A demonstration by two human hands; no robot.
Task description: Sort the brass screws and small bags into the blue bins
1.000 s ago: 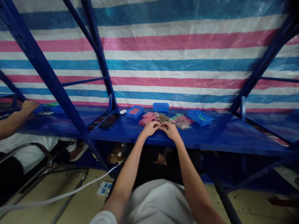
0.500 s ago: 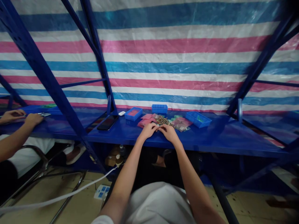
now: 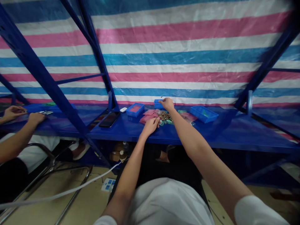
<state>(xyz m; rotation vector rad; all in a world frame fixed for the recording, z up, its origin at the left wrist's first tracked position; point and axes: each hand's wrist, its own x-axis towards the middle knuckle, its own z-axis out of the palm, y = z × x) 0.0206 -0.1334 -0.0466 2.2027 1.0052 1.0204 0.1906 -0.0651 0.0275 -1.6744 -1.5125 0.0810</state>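
Note:
My left hand (image 3: 151,126) rests at the near edge of a heap of small gold and dark metal pieces (image 3: 166,116), fingers drawn together. What they pinch, if anything, is too small to make out. Stacked pink bags (image 3: 148,116) lie just beyond that hand. Stretched farther out, my right hand (image 3: 168,104) hangs over the right side of the middle blue bin (image 3: 158,104). Its thumb and fingers are close together, their contents unclear. A tiny dark speck (image 3: 161,96) shows just above this bin; its kind is unclear.
A blue bin of pink items (image 3: 135,110) stands left, and a blue bin with green pieces (image 3: 203,113) right. A phone (image 3: 109,119) and a white case (image 3: 123,109) lie near the blue frame post (image 3: 99,59). Another person's hands (image 3: 36,118) work at far left.
My right hand has left the heap and moved forward to the middle bin. My left hand has stayed by the heap. The view has shifted slightly.

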